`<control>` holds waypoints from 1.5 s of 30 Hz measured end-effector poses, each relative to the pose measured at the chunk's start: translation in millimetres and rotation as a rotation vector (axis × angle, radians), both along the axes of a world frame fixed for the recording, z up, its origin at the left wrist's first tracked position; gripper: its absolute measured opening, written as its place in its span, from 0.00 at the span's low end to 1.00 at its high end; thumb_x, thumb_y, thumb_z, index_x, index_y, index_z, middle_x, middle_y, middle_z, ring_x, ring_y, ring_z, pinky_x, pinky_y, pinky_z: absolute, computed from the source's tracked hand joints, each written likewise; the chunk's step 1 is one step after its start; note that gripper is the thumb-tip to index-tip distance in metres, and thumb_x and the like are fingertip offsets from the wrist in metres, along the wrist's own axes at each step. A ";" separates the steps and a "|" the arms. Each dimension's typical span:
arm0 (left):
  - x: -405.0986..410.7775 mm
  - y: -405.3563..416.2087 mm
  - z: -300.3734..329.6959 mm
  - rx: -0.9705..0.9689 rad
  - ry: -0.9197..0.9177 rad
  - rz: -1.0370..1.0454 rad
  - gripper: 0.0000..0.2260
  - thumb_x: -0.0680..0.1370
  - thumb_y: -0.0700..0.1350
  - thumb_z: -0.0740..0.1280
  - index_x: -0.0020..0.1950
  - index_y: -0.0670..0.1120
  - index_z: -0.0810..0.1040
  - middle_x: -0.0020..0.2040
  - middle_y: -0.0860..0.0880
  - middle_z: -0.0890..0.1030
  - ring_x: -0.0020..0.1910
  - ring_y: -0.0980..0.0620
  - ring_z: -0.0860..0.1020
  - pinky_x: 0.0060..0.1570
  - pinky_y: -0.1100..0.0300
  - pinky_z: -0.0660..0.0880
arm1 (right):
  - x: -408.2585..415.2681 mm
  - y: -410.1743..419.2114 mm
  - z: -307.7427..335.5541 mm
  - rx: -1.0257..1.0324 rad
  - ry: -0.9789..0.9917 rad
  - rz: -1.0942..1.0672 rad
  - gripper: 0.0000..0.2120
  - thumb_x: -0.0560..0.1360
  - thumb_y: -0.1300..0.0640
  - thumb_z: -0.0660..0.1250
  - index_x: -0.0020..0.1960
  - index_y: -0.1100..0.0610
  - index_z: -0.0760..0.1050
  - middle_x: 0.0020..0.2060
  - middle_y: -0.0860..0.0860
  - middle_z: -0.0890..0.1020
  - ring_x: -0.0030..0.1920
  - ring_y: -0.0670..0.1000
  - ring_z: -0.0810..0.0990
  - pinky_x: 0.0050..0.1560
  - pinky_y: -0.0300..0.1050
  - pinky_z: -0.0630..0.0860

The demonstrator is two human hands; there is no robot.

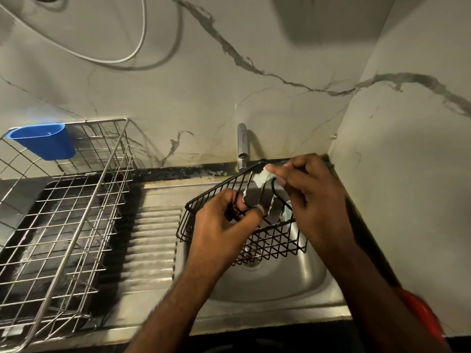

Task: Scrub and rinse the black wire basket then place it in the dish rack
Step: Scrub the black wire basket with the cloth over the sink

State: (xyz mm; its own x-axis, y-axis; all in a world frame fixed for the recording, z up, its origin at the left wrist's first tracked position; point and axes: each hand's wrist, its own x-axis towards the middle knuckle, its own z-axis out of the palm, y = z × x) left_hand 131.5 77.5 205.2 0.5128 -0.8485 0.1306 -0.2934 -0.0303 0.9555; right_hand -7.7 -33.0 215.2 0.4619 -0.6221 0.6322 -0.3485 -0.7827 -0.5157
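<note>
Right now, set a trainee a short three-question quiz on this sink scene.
1. True or false: the black wire basket is held over the stainless steel sink.
2. Which hand pinches the pale scrub pad against the basket's rim? A) left hand B) right hand
3. Fill in: the blue plastic cup hangs on the silver wire dish ____.

Key: 1 true; 2 B; 3 rack. The left hand grips the basket's wires. No water visibly runs from the metal tap.
</note>
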 end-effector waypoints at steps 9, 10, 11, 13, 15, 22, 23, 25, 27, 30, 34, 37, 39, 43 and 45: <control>12.4 -0.1 -12.5 -0.045 0.358 0.170 0.09 0.74 0.45 0.74 0.41 0.44 0.75 0.36 0.45 0.72 0.37 0.46 0.69 0.37 0.51 0.73 | -16.8 -8.8 -21.3 0.050 0.089 -0.011 0.16 0.76 0.69 0.69 0.59 0.56 0.83 0.48 0.49 0.75 0.50 0.48 0.76 0.53 0.34 0.73; 12.7 -1.2 -13.0 -0.053 0.398 0.171 0.10 0.71 0.47 0.74 0.40 0.45 0.75 0.36 0.45 0.72 0.38 0.45 0.69 0.40 0.48 0.73 | -14.0 -6.5 -17.9 0.058 0.047 -0.050 0.14 0.77 0.67 0.69 0.59 0.56 0.83 0.48 0.49 0.76 0.50 0.46 0.76 0.53 0.30 0.72; 13.4 -1.7 -12.7 -0.063 0.434 0.165 0.11 0.69 0.49 0.75 0.40 0.45 0.75 0.36 0.44 0.71 0.39 0.44 0.69 0.42 0.45 0.72 | -10.3 -4.1 -14.5 0.069 0.010 -0.075 0.12 0.78 0.64 0.69 0.59 0.56 0.83 0.49 0.49 0.77 0.51 0.46 0.77 0.54 0.30 0.72; 13.5 -2.8 -11.6 -0.087 0.460 0.140 0.12 0.66 0.50 0.74 0.39 0.45 0.75 0.36 0.45 0.69 0.39 0.44 0.66 0.42 0.45 0.69 | -3.3 -1.0 -6.1 0.084 -0.037 -0.079 0.11 0.78 0.62 0.68 0.60 0.55 0.83 0.50 0.48 0.78 0.52 0.47 0.79 0.54 0.35 0.76; 12.5 -2.9 -10.7 -0.104 0.445 0.114 0.12 0.67 0.49 0.73 0.40 0.44 0.75 0.35 0.45 0.67 0.37 0.46 0.64 0.39 0.49 0.67 | -0.3 4.1 1.7 0.079 -0.037 0.033 0.12 0.78 0.64 0.68 0.59 0.54 0.83 0.50 0.47 0.78 0.52 0.43 0.78 0.52 0.32 0.74; 17.3 -1.7 -10.7 -0.108 0.466 0.079 0.10 0.66 0.49 0.71 0.39 0.43 0.76 0.35 0.45 0.71 0.38 0.47 0.67 0.39 0.53 0.68 | -0.1 -0.9 5.5 -0.014 0.092 0.080 0.14 0.76 0.66 0.67 0.59 0.56 0.82 0.50 0.47 0.76 0.50 0.44 0.76 0.53 0.33 0.73; 17.3 -1.1 -11.2 -0.112 0.470 0.076 0.09 0.66 0.48 0.71 0.38 0.45 0.75 0.34 0.46 0.70 0.37 0.48 0.67 0.39 0.54 0.68 | -1.1 -6.8 4.4 0.018 0.064 0.008 0.14 0.76 0.68 0.68 0.59 0.57 0.82 0.49 0.47 0.76 0.49 0.45 0.77 0.53 0.31 0.72; 17.2 -0.9 -11.8 -0.119 0.502 0.074 0.07 0.68 0.46 0.71 0.37 0.45 0.75 0.35 0.45 0.71 0.37 0.47 0.69 0.43 0.50 0.69 | -4.3 -17.2 2.9 0.061 0.007 -0.073 0.12 0.77 0.67 0.68 0.58 0.59 0.82 0.48 0.49 0.77 0.48 0.46 0.78 0.53 0.27 0.70; 18.5 -1.5 -12.9 -0.117 0.555 0.104 0.07 0.68 0.46 0.71 0.38 0.44 0.76 0.35 0.44 0.71 0.39 0.44 0.68 0.46 0.43 0.67 | -7.3 -18.3 5.2 0.076 -0.035 -0.075 0.10 0.78 0.65 0.68 0.58 0.59 0.82 0.47 0.50 0.77 0.48 0.47 0.79 0.53 0.28 0.71; 24.1 -3.4 -14.5 -0.119 0.620 0.187 0.07 0.65 0.47 0.71 0.35 0.47 0.74 0.32 0.48 0.70 0.35 0.46 0.66 0.42 0.46 0.65 | -8.9 -5.6 12.1 0.034 -0.015 0.128 0.11 0.76 0.65 0.69 0.57 0.59 0.82 0.49 0.49 0.77 0.50 0.47 0.79 0.53 0.32 0.74; 29.5 -4.0 -17.8 -0.103 0.647 0.179 0.08 0.67 0.45 0.69 0.30 0.50 0.72 0.31 0.50 0.69 0.36 0.48 0.65 0.41 0.48 0.63 | -12.0 -9.1 5.8 -0.018 0.073 0.130 0.15 0.74 0.68 0.71 0.60 0.58 0.82 0.50 0.47 0.75 0.51 0.47 0.78 0.54 0.29 0.70; 30.3 -3.4 -21.4 -0.102 0.667 0.177 0.08 0.67 0.45 0.68 0.30 0.50 0.71 0.32 0.50 0.69 0.36 0.50 0.66 0.39 0.52 0.63 | -17.0 -20.1 3.8 0.053 -0.059 -0.031 0.15 0.75 0.72 0.70 0.58 0.60 0.83 0.49 0.51 0.77 0.51 0.43 0.79 0.55 0.29 0.72; 29.9 -4.0 -21.0 -0.107 0.696 0.176 0.09 0.64 0.47 0.69 0.30 0.51 0.69 0.33 0.50 0.66 0.36 0.50 0.64 0.38 0.51 0.62 | -17.9 -18.3 7.4 0.063 -0.087 -0.017 0.14 0.74 0.71 0.70 0.57 0.60 0.83 0.49 0.50 0.78 0.51 0.40 0.78 0.55 0.29 0.73; 31.6 -6.1 -23.6 -0.107 0.772 0.193 0.09 0.71 0.44 0.66 0.32 0.53 0.70 0.32 0.52 0.65 0.33 0.54 0.64 0.37 0.54 0.61 | -12.0 -2.2 7.5 -0.023 0.076 0.181 0.17 0.74 0.69 0.71 0.60 0.57 0.82 0.50 0.49 0.76 0.53 0.47 0.77 0.54 0.32 0.72; 31.9 -6.4 -25.8 -0.118 0.805 0.196 0.13 0.75 0.40 0.64 0.32 0.52 0.71 0.32 0.53 0.66 0.32 0.55 0.65 0.37 0.56 0.61 | -12.9 -4.5 2.6 -0.039 0.087 0.149 0.17 0.74 0.69 0.71 0.61 0.57 0.82 0.50 0.49 0.75 0.52 0.46 0.77 0.54 0.30 0.70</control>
State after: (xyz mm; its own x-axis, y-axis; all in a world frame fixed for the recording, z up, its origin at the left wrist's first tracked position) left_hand 163.4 71.1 179.4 0.6244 -0.7377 -0.2565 0.4804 0.1038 0.8709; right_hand -20.7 -37.5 217.7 0.6007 -0.5184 0.6086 -0.2692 -0.8480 -0.4566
